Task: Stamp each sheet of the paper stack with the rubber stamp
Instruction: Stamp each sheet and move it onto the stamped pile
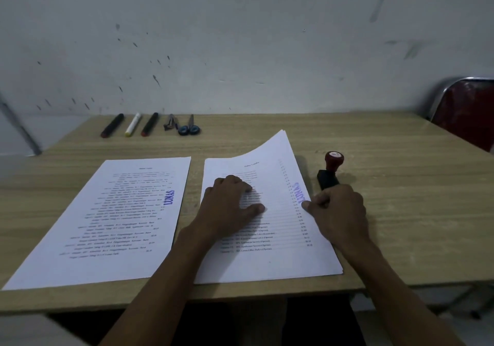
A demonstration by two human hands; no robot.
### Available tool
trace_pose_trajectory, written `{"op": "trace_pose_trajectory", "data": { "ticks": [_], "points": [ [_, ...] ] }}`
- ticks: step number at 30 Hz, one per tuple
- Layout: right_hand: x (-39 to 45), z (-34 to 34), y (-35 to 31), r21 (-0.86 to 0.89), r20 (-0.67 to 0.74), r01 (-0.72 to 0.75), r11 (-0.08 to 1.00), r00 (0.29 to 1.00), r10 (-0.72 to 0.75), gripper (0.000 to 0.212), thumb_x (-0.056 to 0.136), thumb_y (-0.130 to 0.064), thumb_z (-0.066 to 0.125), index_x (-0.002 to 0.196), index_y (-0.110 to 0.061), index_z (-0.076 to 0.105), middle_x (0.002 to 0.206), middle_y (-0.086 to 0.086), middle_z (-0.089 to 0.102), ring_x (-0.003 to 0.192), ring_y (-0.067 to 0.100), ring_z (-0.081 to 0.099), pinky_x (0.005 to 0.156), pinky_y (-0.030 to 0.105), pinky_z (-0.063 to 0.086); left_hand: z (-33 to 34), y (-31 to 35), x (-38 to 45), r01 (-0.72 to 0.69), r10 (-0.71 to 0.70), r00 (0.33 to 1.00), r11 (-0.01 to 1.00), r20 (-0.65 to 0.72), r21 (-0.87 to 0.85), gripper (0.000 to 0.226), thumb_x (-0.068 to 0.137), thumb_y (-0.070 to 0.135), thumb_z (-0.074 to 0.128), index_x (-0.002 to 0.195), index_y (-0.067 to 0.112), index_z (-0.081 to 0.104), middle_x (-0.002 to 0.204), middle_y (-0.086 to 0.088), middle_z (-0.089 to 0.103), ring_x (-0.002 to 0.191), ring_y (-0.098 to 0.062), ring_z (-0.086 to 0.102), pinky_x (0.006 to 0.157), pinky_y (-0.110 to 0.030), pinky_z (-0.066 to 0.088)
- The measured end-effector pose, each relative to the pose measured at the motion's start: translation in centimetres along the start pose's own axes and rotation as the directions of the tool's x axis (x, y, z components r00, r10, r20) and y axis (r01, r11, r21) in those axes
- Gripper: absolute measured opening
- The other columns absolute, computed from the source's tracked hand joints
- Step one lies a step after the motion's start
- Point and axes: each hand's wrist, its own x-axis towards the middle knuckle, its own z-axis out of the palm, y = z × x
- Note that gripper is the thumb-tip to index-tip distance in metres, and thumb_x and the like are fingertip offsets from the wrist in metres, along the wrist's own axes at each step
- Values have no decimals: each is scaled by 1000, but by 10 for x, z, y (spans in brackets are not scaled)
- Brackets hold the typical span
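Observation:
A paper stack (270,260) lies at the table's front right; its top sheet bears a blue stamp mark near the right edge and its far right corner curls up. My left hand (230,206) rests flat on this sheet with spread fingers. My right hand (336,209) pinches the top sheet's right edge between thumb and fingers. The rubber stamp (329,170), black base with a dark red knob, stands on the table just beyond my right hand, untouched. To the left lies a second pile of stamped sheets (107,225) marked LUNAS.
Along the wooden table's (414,225) far edge lie three markers (132,124), a small metal tool (170,122) and scissors (189,127). A red chair (465,110) stands at the back right. A white wall rises behind the table.

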Motion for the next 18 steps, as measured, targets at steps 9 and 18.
{"op": "trace_pose_trajectory", "data": {
  "ticks": [9, 18],
  "points": [
    [-6, -7, -6, 5, -101, 13, 1000, 995, -13, 17, 69, -25, 87, 70, -20, 71, 71, -4, 68, 68, 19, 66, 67, 41, 57, -4, 3, -2, -7, 7, 1000, 1000, 14, -14, 56, 80, 59, 61, 123, 24, 59, 132, 4, 52, 124, -18, 42, 103, -39, 36],
    [-14, -5, -10, -115, -119, 61, 992, 990, -74, 8, 82, -30, 77, 84, -23, 78, 88, -1, 73, 79, 24, 67, 64, 30, 49, -8, 7, -4, -1, 2, 999, 1000, 38, -10, 57, 80, 58, 63, 124, 21, 59, 134, 3, 51, 124, -18, 43, 103, -40, 37]
  ]
}}
